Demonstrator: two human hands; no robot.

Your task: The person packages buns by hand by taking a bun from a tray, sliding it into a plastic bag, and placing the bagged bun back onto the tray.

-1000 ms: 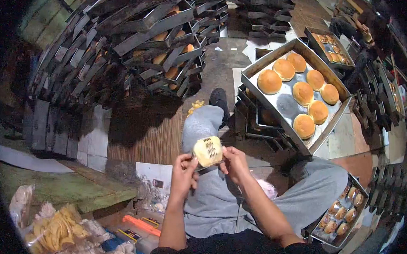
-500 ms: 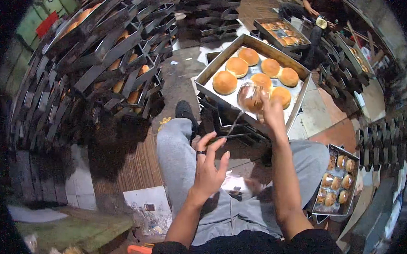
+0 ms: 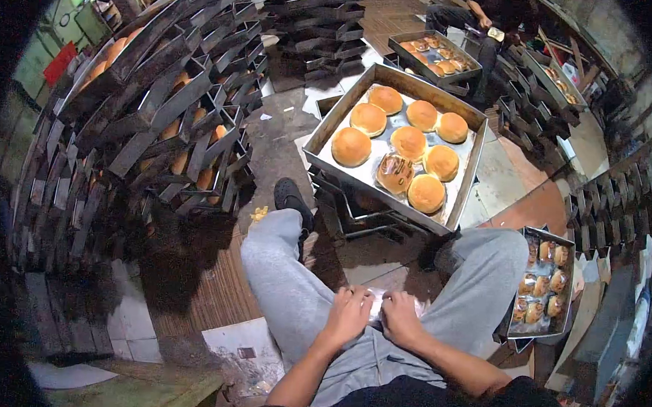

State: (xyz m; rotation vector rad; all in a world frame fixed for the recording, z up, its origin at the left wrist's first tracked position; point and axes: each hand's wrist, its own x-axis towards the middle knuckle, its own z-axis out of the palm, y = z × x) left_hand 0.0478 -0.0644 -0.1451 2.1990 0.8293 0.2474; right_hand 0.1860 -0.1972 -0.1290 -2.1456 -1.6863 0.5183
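Both my hands are low over my lap, at a small stack of clear plastic bags [image 3: 374, 303] with dark print. My left hand [image 3: 349, 317], its fingers curled, pinches the bags' left side. Close beside it my right hand [image 3: 401, 319] grips the other side with bent fingers. Beyond my knees a metal tray [image 3: 310, 150] holds several round golden buns [image 3: 409, 143] on a pale lining. At its near side lies one bun in a clear printed bag [image 3: 395, 173].
To my right, a tray [image 3: 565, 308] holds several bagged buns. Stacked dark trays rise at left [image 3: 150, 113] and right [image 3: 620, 211]. Another tray of buns [image 3: 469, 69] stands farther back, near a seated person [image 3: 491, 13] holding something pale. My knees flank the work.
My right hand has left the bagged bun in the tray and drawn back to my lap. My left hand has come down to the plastic bags too. The view has shifted slightly.
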